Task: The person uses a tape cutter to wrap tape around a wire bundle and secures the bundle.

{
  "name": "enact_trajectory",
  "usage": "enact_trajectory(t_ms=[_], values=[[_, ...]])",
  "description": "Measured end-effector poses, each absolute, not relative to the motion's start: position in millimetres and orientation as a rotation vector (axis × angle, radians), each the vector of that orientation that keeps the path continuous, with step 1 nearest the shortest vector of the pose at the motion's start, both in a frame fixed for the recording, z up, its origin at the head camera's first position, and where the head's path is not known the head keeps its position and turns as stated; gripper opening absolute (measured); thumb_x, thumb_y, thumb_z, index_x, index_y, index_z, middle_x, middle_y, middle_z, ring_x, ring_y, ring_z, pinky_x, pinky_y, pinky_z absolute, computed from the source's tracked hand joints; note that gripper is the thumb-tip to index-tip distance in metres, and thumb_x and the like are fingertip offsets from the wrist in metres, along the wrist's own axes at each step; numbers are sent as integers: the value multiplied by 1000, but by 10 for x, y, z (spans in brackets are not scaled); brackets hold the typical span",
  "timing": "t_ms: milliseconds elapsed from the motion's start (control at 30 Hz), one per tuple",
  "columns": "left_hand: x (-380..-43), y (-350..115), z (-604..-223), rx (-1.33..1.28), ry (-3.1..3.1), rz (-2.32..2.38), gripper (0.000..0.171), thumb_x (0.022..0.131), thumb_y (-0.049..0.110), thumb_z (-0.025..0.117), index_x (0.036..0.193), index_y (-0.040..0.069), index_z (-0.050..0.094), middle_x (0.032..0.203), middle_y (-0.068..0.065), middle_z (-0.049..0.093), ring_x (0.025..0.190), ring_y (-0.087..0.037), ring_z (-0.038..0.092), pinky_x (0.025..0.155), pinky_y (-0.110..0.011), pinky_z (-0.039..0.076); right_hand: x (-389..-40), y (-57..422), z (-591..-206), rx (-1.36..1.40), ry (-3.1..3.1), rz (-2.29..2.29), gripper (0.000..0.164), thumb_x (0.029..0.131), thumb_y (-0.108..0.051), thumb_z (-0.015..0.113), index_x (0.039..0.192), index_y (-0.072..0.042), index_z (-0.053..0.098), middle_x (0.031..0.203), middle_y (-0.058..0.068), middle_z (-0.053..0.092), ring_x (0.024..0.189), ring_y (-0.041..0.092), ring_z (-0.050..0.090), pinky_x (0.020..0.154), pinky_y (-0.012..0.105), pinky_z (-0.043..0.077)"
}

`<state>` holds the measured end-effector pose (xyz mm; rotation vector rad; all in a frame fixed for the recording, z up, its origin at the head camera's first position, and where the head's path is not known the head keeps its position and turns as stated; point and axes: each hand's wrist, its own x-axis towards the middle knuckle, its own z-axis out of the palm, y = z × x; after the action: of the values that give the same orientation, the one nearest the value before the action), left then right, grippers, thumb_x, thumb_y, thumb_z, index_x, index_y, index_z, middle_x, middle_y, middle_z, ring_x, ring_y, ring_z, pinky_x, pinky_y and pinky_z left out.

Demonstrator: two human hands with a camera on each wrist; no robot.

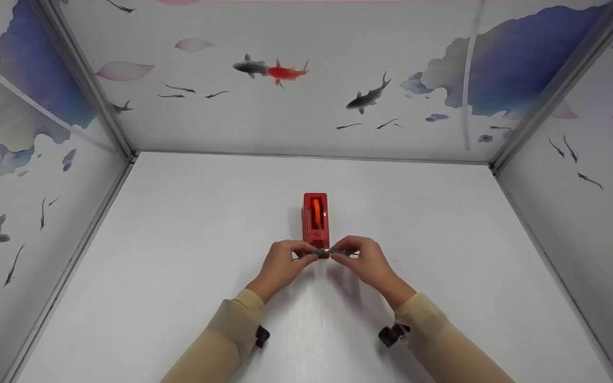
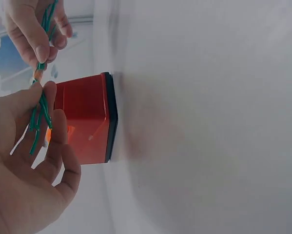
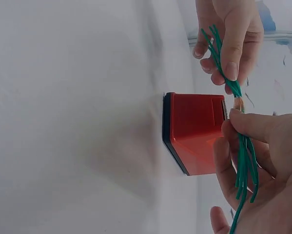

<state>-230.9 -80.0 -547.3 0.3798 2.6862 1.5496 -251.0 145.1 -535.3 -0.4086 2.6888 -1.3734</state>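
Note:
Both hands meet just in front of a red tape dispenser (image 1: 316, 236) and hold a small bundle of green wires (image 3: 242, 165) between them. My left hand (image 1: 280, 266) pinches one side of the bundle between thumb and fingers. On the other side, my right hand (image 1: 369, 266) pinches it the same way. A short copper-coloured stretch (image 3: 239, 104) shows in the gap between the two sets of fingertips. Loose green ends fan out past each hand in the wrist views. The dispenser stands upright, with an orange wheel (image 1: 316, 213) in its slot and a toothed edge (image 3: 225, 108) at its near end.
The white table (image 1: 205, 223) carries the dispenser near its middle. Panels painted with fish and petals close it in at the back (image 1: 296, 122), left and right. Small black wrist cameras (image 1: 391, 335) sit below the sleeves.

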Motion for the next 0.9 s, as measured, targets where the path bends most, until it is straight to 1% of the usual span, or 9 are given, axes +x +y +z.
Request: enact_trajectory(t_ms=[133, 267, 400, 533, 600, 700, 800, 900], values=[[-2337, -810, -5497, 413, 2761, 1539, 11, 92, 20, 80, 102, 20, 83, 100, 8, 76, 90, -12, 60, 81, -29, 51, -2540, 1439, -5364, -397, 2602, -1419, 13, 92, -18, 79, 104, -15, 76, 101, -1, 75, 92, 19, 67, 83, 34, 57], [-2357, -816, -5506, 420, 2784, 1529, 12, 91, 19, 80, 103, 19, 83, 100, 6, 78, 90, -12, 61, 81, -29, 52, -2572, 1424, -5392, -352, 2497, -1466, 17, 96, -20, 75, 110, -11, 77, 105, 4, 76, 92, 26, 68, 82, 38, 58], [-2364, -824, -5519, 406, 2786, 1519, 12, 90, 19, 81, 103, 20, 84, 98, 6, 77, 90, -12, 62, 81, -29, 52, -2582, 1373, -5391, -252, 2396, -1514, 26, 98, -29, 72, 114, -8, 78, 107, 6, 77, 95, 29, 68, 88, 44, 56], [-2370, -831, -5537, 395, 2782, 1528, 13, 89, 18, 81, 102, 20, 84, 97, 6, 77, 90, -12, 62, 81, -31, 53, -2584, 1292, -5377, -118, 2336, -1565, 32, 98, -35, 71, 111, -7, 79, 103, 5, 79, 100, 29, 68, 93, 44, 55], [-2374, -833, -5543, 396, 2783, 1533, 13, 89, 17, 82, 102, 19, 84, 97, 6, 77, 90, -13, 63, 82, -32, 54, -2586, 1249, -5379, -69, 2325, -1595, 31, 98, -33, 71, 109, -5, 79, 100, 5, 79, 101, 29, 67, 93, 42, 55], [-2382, -839, -5546, 406, 2776, 1532, 13, 89, 17, 82, 102, 19, 84, 98, 5, 77, 90, -13, 64, 82, -33, 54, -2585, 1193, -5393, -4, 2333, -1636, 27, 98, -29, 72, 105, -3, 79, 95, 3, 78, 99, 28, 66, 89, 39, 56], [-2399, -863, -5547, 398, 2750, 1509, 14, 90, 19, 81, 104, 20, 83, 100, 5, 77, 92, -13, 64, 84, -34, 54, -2572, 1152, -5414, 47, 2347, -1668, 22, 97, -24, 72, 101, -4, 79, 93, 1, 76, 96, 28, 65, 85, 38, 55], [-2417, -907, -5549, 361, 2702, 1498, 18, 90, 19, 81, 108, 21, 81, 105, 7, 77, 95, -14, 64, 86, -33, 54, -2548, 1121, -5448, 71, 2352, -1667, 17, 97, -22, 72, 101, -6, 79, 96, 1, 75, 96, 26, 64, 86, 38, 55]])
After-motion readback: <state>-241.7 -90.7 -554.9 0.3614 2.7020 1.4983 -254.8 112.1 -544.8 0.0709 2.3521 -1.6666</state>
